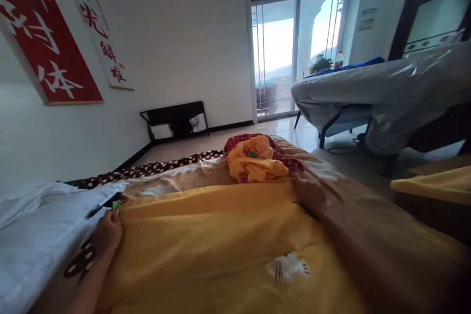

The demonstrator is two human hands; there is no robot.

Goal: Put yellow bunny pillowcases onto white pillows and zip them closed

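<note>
A wide yellow cloth (206, 235) lies spread over the bed in front of me, with a white animal-like patch (290, 267) on its lower right. My left hand (108, 228) is closed on its far left corner, where a small green piece (115, 205) shows by the fingers. At the far right corner, my right hand (309, 190) grips the same cloth, somewhat blurred. Just beyond the far edge sits a crumpled orange cloth (257, 159), partly on a red checked cloth (241, 141).
A white pillow (47, 225) lies to the left, near brown polka-dot fabric (158, 169). Beyond the bed are a low black stand (176, 117) and glass doors (274, 49). A plastic-covered table (349, 86) stands at right. More yellow fabric (437, 184) shows at the right edge.
</note>
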